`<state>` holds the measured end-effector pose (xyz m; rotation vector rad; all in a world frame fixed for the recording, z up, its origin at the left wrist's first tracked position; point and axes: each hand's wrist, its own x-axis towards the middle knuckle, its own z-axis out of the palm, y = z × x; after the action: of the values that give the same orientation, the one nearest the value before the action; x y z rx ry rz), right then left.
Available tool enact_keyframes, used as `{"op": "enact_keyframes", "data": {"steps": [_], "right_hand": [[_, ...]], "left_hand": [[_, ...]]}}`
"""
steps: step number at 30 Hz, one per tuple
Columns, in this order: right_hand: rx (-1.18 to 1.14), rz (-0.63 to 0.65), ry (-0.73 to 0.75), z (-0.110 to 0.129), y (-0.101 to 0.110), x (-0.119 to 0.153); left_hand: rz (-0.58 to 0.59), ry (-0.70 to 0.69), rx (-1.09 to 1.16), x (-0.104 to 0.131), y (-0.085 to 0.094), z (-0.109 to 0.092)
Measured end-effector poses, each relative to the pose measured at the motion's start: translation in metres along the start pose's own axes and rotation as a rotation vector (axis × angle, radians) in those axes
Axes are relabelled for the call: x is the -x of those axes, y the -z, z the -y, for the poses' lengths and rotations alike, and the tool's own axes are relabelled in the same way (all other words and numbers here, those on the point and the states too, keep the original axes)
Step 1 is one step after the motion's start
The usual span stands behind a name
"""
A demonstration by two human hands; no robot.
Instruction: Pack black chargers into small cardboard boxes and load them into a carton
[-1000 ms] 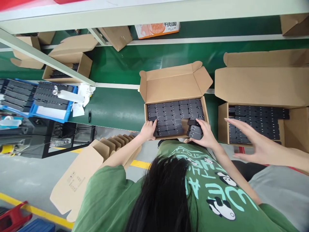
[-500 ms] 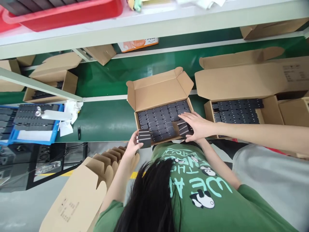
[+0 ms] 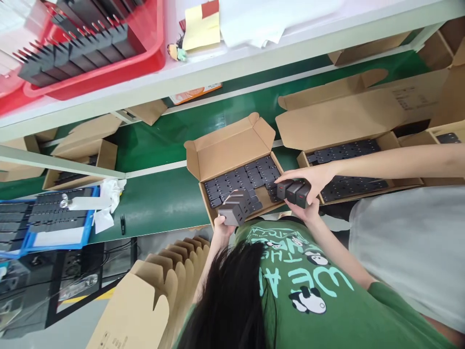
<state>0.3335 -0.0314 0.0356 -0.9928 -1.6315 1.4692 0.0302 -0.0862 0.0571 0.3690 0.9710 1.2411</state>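
Observation:
My left hand (image 3: 222, 229) is closed around a few dark chargers (image 3: 234, 208), held at the front left of an open cardboard box (image 3: 230, 151). Rows of dark chargers (image 3: 232, 179) fill much of this box, with a gap near its front. My right hand (image 3: 308, 212) is under a row of three chargers (image 3: 293, 192) at the box's front right corner, fingers against them. A co-worker's hand (image 3: 319, 177) reaches in from the right and grips the same three from above.
Another open box (image 3: 352, 189) of chargers stands to the right beside the co-worker's grey clothing (image 3: 392, 247). Left are blue trays (image 3: 89, 218), a spray bottle (image 3: 85, 202) and a pen (image 3: 122, 224). A shelf with a red tray (image 3: 152, 60) crosses above. Folded cartons (image 3: 145, 295) stand lower left.
The three chargers at right have come up and rightward out of the box with the co-worker's hand. My left hand has moved right and tilted its chargers. The view has shifted.

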Motion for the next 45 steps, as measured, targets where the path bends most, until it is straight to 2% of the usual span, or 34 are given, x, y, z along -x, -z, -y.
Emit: {"op": "enact_keyframes", "data": {"steps": [2, 3, 6, 9, 11, 13, 16, 18, 20, 22, 23, 24, 25, 26, 28, 31, 33, 34, 36, 38, 39, 41, 45], "right_hand": [[-0.355, -0.245, -0.042, -0.006, -0.012, 0.014], [-0.529, -0.326, -0.062, -0.006, -0.013, 0.017], [-0.835, -0.420, -0.062, 0.000, -0.001, 0.018], [-0.986, -0.544, -0.018, 0.007, 0.013, 0.013], [-1.073, -0.605, -0.032, 0.013, 0.011, 0.010], [-1.147, -0.585, -0.116, 0.023, 0.000, 0.009], [-1.123, -0.378, -0.268, 0.052, -0.011, 0.021], [-1.018, -0.276, -0.290, 0.074, 0.009, 0.044], [-0.930, -0.256, -0.343, 0.089, 0.053, 0.077], [-0.925, -0.326, -0.347, 0.096, 0.104, 0.110], [-0.944, -0.346, -0.334, 0.097, 0.123, 0.121], [-0.988, -0.353, -0.319, 0.098, 0.133, 0.126], [-1.024, -0.350, -0.288, 0.099, 0.134, 0.123], [-1.040, -0.349, -0.238, 0.103, 0.124, 0.114], [-0.958, -0.397, -0.085, 0.115, 0.078, 0.078], [-0.518, -0.627, 0.143, 0.140, -0.009, 0.017], [-0.257, -0.715, 0.246, 0.150, -0.047, -0.007], [-0.160, -0.751, 0.305, 0.151, -0.055, -0.013], [-0.049, -0.787, 0.438, 0.148, -0.057, -0.015], [-0.038, -0.779, 0.533, 0.141, -0.051, -0.011], [-0.068, -0.763, 0.536, 0.137, -0.048, -0.009], [-0.199, -0.734, 0.458, 0.129, -0.050, -0.005], [-0.496, -0.700, 0.242, 0.120, -0.065, -0.002]], "left_hand": [[0.133, -0.054, -0.101, 0.000, -0.015, -0.008], [0.194, -0.096, -0.186, 0.002, -0.022, -0.013], [0.362, -0.238, -0.456, 0.007, -0.044, -0.029], [0.489, -0.324, -0.606, 0.009, -0.064, -0.040], [0.556, -0.394, -0.668, 0.008, -0.077, -0.046], [0.632, -0.535, -0.743, 0.004, -0.089, -0.054], [0.778, -0.811, -0.935, -0.007, -0.108, -0.069], [0.897, -0.992, -1.064, -0.014, -0.122, -0.078], [1.005, -1.155, -1.134, -0.022, -0.137, -0.086], [1.087, -1.275, -1.178, -0.028, -0.150, -0.091], [1.117, -1.322, -1.195, -0.031, -0.156, -0.092], [1.144, -1.357, -1.209, -0.034, -0.162, -0.094], [1.167, -1.383, -1.216, -0.035, -0.166, -0.094], [1.180, -1.395, -1.215, -0.037, -0.169, -0.094], [1.160, -1.374, -1.200, -0.036, -0.171, -0.091], [1.036, -1.251, -1.145, -0.027, -0.167, -0.073], [0.909, -1.063, -1.040, -0.016, -0.162, -0.054], [0.825, -0.948, -0.953, -0.010, -0.160, -0.044], [0.630, -0.735, -0.763, 0.000, -0.157, -0.023], [0.473, -0.628, -0.654, 0.005, -0.155, -0.009], [0.431, -0.625, -0.641, 0.005, -0.154, -0.005], [0.429, -0.684, -0.656, 0.001, -0.153, -0.004], [0.537, -0.799, -0.635, -0.008, -0.156, -0.017]]}}
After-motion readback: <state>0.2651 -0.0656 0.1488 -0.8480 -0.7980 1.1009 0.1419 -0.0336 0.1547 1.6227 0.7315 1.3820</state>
